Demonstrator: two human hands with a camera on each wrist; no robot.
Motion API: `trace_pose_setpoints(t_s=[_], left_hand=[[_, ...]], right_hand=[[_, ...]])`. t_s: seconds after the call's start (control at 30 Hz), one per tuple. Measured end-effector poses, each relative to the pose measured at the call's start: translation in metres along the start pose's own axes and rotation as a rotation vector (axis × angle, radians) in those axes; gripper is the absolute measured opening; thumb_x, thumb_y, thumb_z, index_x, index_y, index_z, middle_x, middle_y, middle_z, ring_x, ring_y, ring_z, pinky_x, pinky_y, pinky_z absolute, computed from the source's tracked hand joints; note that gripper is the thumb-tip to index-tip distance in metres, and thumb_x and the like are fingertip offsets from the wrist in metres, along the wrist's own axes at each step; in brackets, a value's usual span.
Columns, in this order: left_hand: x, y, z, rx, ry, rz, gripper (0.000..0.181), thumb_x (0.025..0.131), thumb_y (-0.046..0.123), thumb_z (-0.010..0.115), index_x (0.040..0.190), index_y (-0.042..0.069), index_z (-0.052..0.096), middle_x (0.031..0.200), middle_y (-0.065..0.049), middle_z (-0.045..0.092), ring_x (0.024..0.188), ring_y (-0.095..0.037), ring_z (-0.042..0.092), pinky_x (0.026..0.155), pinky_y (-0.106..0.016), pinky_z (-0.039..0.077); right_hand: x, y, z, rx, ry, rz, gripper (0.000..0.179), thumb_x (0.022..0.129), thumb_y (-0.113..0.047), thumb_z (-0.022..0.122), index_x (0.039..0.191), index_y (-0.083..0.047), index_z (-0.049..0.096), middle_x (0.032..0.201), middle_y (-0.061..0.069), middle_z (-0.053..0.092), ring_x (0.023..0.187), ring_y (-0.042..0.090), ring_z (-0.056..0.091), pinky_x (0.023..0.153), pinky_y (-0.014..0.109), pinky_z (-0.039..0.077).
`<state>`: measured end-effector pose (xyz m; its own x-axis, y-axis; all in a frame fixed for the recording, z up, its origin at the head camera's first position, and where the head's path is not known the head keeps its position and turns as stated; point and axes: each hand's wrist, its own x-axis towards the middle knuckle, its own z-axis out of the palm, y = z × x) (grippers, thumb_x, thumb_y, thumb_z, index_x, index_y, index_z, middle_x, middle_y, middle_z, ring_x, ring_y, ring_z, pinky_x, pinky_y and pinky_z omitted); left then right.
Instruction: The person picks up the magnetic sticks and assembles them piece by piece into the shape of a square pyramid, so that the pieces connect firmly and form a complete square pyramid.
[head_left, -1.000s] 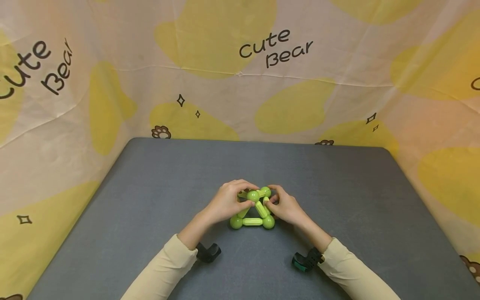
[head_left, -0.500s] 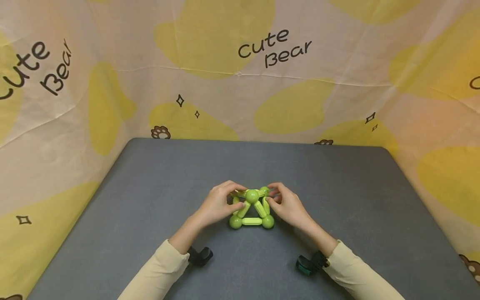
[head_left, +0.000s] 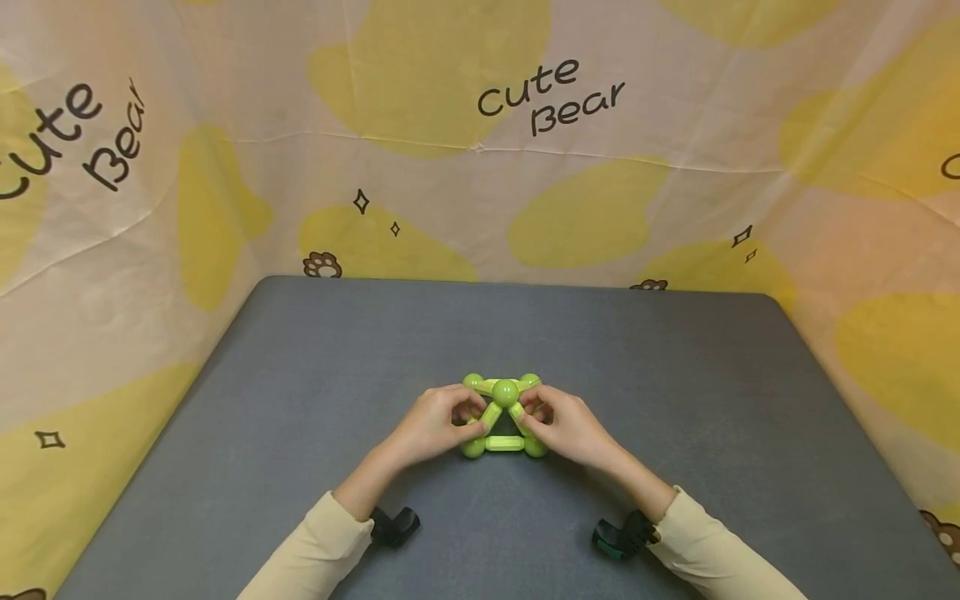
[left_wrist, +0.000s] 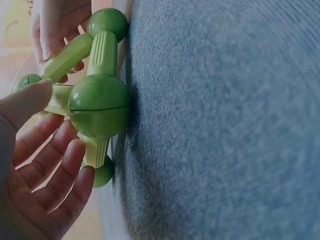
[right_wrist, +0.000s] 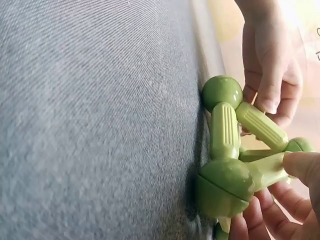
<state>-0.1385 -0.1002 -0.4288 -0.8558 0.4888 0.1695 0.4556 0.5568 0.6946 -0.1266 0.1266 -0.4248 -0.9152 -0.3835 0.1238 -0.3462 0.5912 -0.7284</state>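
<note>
A green ball-and-rod building toy frame stands on the table, narrowing to a single top ball (head_left: 506, 392). Along its front bottom edge lies a light green rod (head_left: 505, 443). My left hand (head_left: 431, 423) pinches the sloping left rod (left_wrist: 61, 98), thumb in front and fingers behind, beside a lower ball (left_wrist: 99, 106). On the other side, my right hand (head_left: 573, 427) pinches the sloping right rod (right_wrist: 267, 171) between thumb and fingers. The lower right ball (right_wrist: 225, 187) touches the table. Two rear balls show behind the top one; my hands partly cover the frame's sides.
The grey table (head_left: 337, 333) has rounded far corners. A patterned cloth (head_left: 420, 100) hangs along the back and both sides. Black wrist devices (head_left: 396, 527) sit under both forearms, beside the light sleeves (head_left: 318, 546).
My left hand has left the top ball and moved leftward and down to the left sloping rod. My right hand has come forward from the rear ball to the right rod. The frame stays put.
</note>
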Motion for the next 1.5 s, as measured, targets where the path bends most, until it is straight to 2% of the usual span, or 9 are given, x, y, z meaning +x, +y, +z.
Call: trace_pose_setpoints(t_s=[0.43, 0.6, 0.7, 0.8, 0.93, 1.13, 1.27, 1.4, 1.5], left_hand=[[0.004, 0.004, 0.003, 0.03, 0.004, -0.016, 0.014, 0.078, 0.017, 0.072, 0.091, 0.016, 0.067, 0.079, 0.01, 0.061, 0.064, -0.001, 0.054, 0.056, -0.019, 0.045], [0.001, 0.004, 0.003, 0.003, 0.016, -0.03, 0.016, 0.079, 0.018, 0.072, 0.094, 0.015, 0.067, 0.085, 0.006, 0.063, 0.066, -0.003, 0.056, 0.057, -0.019, 0.046], [-0.001, 0.001, 0.002, -0.024, 0.053, -0.061, 0.017, 0.079, 0.016, 0.072, 0.095, 0.012, 0.068, 0.088, 0.002, 0.064, 0.069, -0.006, 0.058, 0.06, -0.019, 0.048], [-0.003, -0.003, 0.001, -0.039, 0.123, -0.107, 0.019, 0.077, 0.013, 0.072, 0.095, 0.009, 0.068, 0.09, -0.001, 0.065, 0.071, -0.009, 0.061, 0.062, -0.02, 0.049], [-0.004, -0.007, 0.002, -0.043, 0.185, -0.184, 0.024, 0.076, 0.012, 0.072, 0.098, 0.006, 0.067, 0.09, -0.004, 0.067, 0.066, -0.008, 0.063, 0.059, -0.022, 0.05], [-0.004, -0.007, 0.005, -0.04, 0.165, -0.284, 0.035, 0.075, 0.014, 0.071, 0.108, 0.005, 0.066, 0.084, -0.003, 0.07, 0.06, -0.006, 0.062, 0.057, -0.023, 0.05], [-0.002, -0.005, 0.008, -0.064, 0.14, -0.311, 0.036, 0.076, 0.014, 0.071, 0.11, 0.003, 0.064, 0.082, -0.004, 0.07, 0.056, -0.006, 0.062, 0.052, -0.023, 0.049], [0.001, -0.003, 0.01, -0.114, 0.121, -0.321, 0.036, 0.078, 0.012, 0.07, 0.111, 0.001, 0.062, 0.083, -0.007, 0.069, 0.049, -0.007, 0.06, 0.045, -0.021, 0.048], [0.004, -0.002, 0.012, -0.104, 0.118, -0.328, 0.036, 0.077, 0.012, 0.07, 0.111, 0.001, 0.062, 0.083, -0.007, 0.069, 0.047, -0.006, 0.058, 0.045, -0.021, 0.047]], right_hand=[[0.004, 0.002, 0.003, -0.017, 0.037, -0.021, 0.015, 0.084, -0.015, 0.065, 0.097, -0.008, 0.063, 0.083, -0.001, 0.064, 0.07, 0.006, 0.059, 0.061, 0.019, 0.048], [0.002, 0.004, 0.002, -0.003, 0.066, 0.019, 0.016, 0.085, -0.015, 0.065, 0.101, -0.01, 0.063, 0.086, -0.001, 0.064, 0.069, 0.006, 0.059, 0.059, 0.021, 0.048], [0.001, 0.006, 0.0, 0.001, 0.121, 0.069, 0.018, 0.085, -0.012, 0.064, 0.103, -0.01, 0.063, 0.087, 0.0, 0.064, 0.068, 0.008, 0.059, 0.059, 0.022, 0.047], [0.0, 0.009, -0.002, -0.01, 0.168, 0.122, 0.022, 0.084, -0.011, 0.064, 0.106, -0.009, 0.061, 0.091, 0.003, 0.063, 0.07, 0.01, 0.06, 0.062, 0.025, 0.048], [-0.001, 0.012, -0.004, -0.01, 0.177, 0.199, 0.032, 0.084, -0.014, 0.065, 0.113, -0.007, 0.058, 0.098, 0.008, 0.061, 0.073, 0.014, 0.061, 0.065, 0.028, 0.049], [-0.001, 0.016, -0.002, 0.051, 0.137, 0.309, 0.048, 0.084, -0.016, 0.064, 0.127, -0.003, 0.048, 0.105, 0.013, 0.06, 0.07, 0.017, 0.063, 0.059, 0.027, 0.051], [-0.001, 0.018, 0.001, 0.128, 0.083, 0.367, 0.052, 0.085, -0.014, 0.063, 0.132, -0.004, 0.043, 0.104, 0.013, 0.061, 0.062, 0.013, 0.062, 0.051, 0.026, 0.051], [-0.001, 0.02, 0.002, 0.101, 0.072, 0.367, 0.053, 0.085, -0.015, 0.063, 0.133, -0.006, 0.042, 0.097, 0.009, 0.064, 0.057, 0.01, 0.061, 0.051, 0.025, 0.05], [0.0, 0.021, 0.002, 0.067, 0.077, 0.357, 0.055, 0.085, -0.015, 0.063, 0.133, -0.006, 0.04, 0.092, 0.007, 0.065, 0.053, 0.01, 0.059, 0.052, 0.025, 0.048]])
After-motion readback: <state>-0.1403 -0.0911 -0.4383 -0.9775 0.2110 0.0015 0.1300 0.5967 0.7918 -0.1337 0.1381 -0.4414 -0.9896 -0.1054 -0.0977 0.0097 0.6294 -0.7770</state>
